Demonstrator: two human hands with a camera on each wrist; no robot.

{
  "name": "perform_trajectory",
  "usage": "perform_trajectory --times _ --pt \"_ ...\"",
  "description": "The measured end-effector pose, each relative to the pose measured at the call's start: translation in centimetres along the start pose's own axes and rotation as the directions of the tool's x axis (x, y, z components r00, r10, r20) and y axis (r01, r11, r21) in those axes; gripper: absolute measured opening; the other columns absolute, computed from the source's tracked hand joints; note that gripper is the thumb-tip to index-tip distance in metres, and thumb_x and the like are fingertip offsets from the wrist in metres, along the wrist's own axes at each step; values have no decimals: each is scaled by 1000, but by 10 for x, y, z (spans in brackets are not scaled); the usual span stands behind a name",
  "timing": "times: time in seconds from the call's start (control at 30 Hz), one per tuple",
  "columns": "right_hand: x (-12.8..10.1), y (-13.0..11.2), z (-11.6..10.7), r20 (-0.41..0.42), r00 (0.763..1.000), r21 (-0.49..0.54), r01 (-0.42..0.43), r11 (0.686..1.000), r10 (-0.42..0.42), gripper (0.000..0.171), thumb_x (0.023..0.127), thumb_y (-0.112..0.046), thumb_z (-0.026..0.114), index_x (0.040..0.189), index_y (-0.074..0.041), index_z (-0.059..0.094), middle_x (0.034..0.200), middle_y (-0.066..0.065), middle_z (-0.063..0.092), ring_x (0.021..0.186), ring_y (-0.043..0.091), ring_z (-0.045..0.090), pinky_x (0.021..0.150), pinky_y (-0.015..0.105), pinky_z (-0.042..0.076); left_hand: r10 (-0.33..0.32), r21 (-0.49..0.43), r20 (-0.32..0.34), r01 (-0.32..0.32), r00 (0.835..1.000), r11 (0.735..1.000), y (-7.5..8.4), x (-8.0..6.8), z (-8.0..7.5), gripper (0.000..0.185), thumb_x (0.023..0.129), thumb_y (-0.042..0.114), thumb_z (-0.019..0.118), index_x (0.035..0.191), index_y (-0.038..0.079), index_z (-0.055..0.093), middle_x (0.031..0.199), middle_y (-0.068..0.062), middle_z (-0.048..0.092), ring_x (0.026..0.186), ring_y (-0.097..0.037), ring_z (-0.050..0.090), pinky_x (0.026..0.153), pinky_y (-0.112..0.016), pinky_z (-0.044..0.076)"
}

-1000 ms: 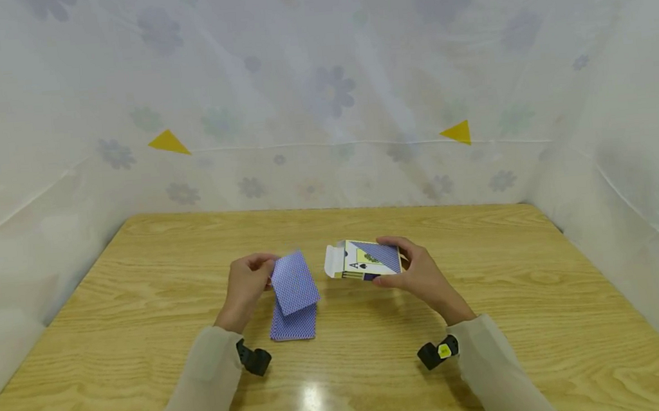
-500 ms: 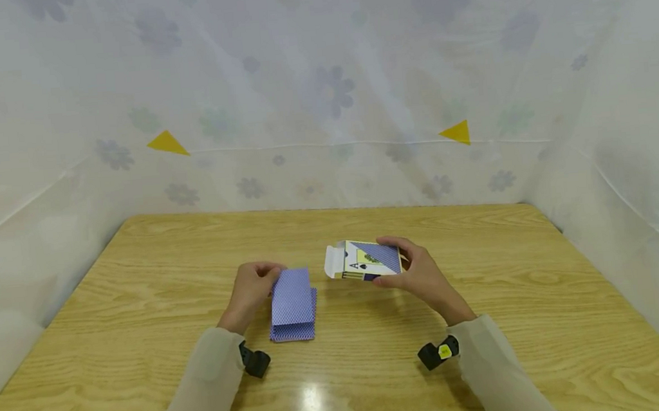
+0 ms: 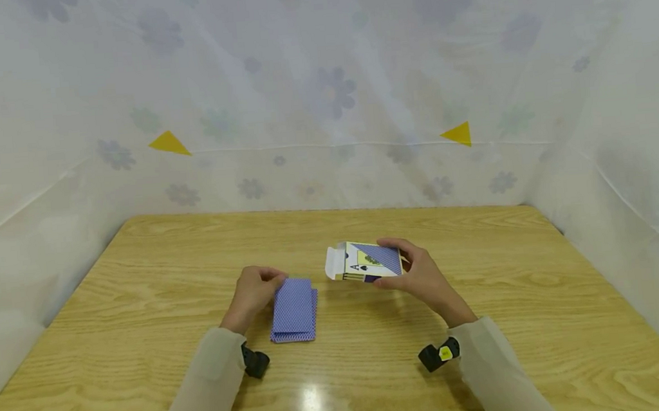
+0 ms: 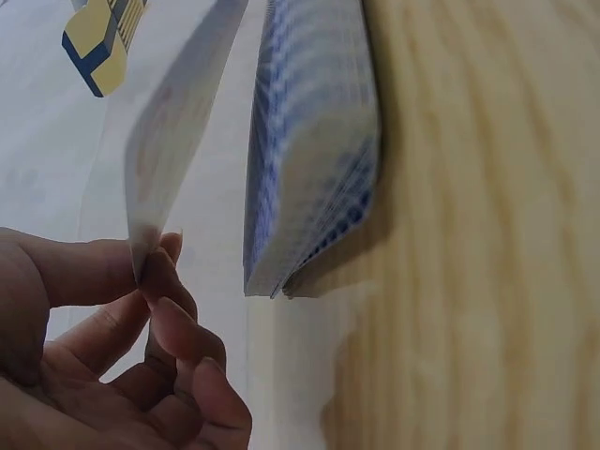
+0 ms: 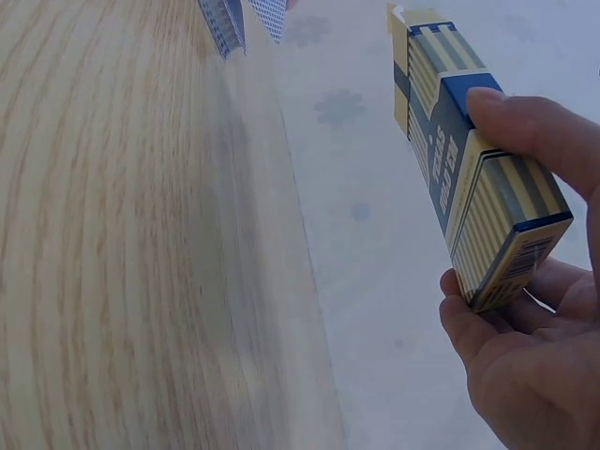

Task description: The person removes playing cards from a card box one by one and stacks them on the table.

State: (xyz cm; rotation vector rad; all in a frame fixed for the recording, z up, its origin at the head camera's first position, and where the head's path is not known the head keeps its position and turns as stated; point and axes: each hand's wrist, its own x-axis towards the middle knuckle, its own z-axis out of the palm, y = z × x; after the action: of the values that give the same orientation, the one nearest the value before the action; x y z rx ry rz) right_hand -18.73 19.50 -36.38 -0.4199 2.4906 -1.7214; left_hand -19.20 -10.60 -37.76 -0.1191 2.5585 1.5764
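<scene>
left hand [image 3: 253, 292], nearly closed, pinches a raised card [image 4: 178, 127] at its edge, likely to keep it parted from the stack [image 4: 323, 131] on the table [image 3: 365, 364] | right hand [image 3: 426, 280] grips the box [image 3: 373, 260] near its closed end above the table, seemingly leaving the flap [image 3: 334, 262] free | raised card hides most of stack from overhead; patterned sheet [image 3: 296, 72] behind

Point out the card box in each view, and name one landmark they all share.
Head: the card box is just right of centre, in the right hand.
Left wrist: the card box shows only partly, at top left.
Right wrist: the card box is at upper right, gripped between thumb and fingers.
Shared landmark: the blue-patterned cards, meeting the top edge in both wrist views.
</scene>
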Motion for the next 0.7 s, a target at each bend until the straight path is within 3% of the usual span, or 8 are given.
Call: perform_trajectory --times 0.33,0.7 --pt "0 0 0 4 1000 6 -2 1000 2 72 76 -8 80 139 -9 46 145 15 39 122 30 45 92 26 46 21 82 20 -22 1000 996 0 -1 1 16 91 6 60 101 -2 70 105 -18 67 92 -25 61 76 -34 49" --pt "1 1 1 11 1000 -2 10 1000 -10 71 76 -7 79 138 -8 46 144 16 41 121 30 46 94 28 46 34 118 1 -33 999 992 0 -1 3 11 88 6 65 95 -1 71 97 -15 69 87 -24 62 73 -33 51"
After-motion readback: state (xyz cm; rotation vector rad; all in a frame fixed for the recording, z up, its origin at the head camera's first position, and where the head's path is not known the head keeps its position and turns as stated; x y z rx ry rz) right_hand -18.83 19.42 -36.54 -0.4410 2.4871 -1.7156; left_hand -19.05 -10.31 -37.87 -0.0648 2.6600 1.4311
